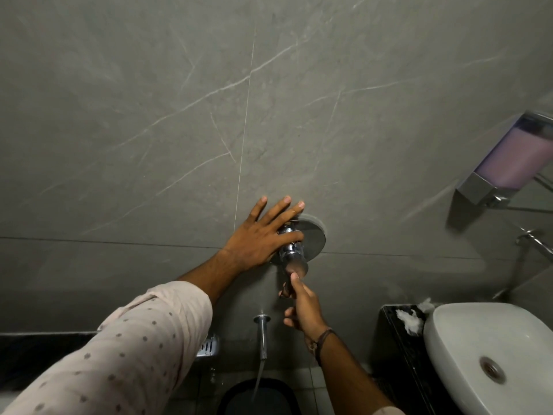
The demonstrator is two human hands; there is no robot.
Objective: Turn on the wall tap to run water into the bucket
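A chrome wall tap control [294, 254] with a round plate [314, 238] is fixed to the grey marble wall. My left hand [260, 235] lies flat on the wall with fingers spread, its thumb over the top of the control. My right hand [302, 304] reaches up from below, thumb and fingers pinching the lever under the control's knob. Lower down, a chrome spout [262, 335] sticks out of the wall. A thin stream of water [258, 377] falls from it into a dark bucket [239, 398] on the floor.
A white wash basin [493, 354] sits at the lower right on a dark counter [398, 348]. A soap dispenser [508, 163] with pink liquid hangs on the right wall. A metal floor drain [208, 345] lies left of the spout.
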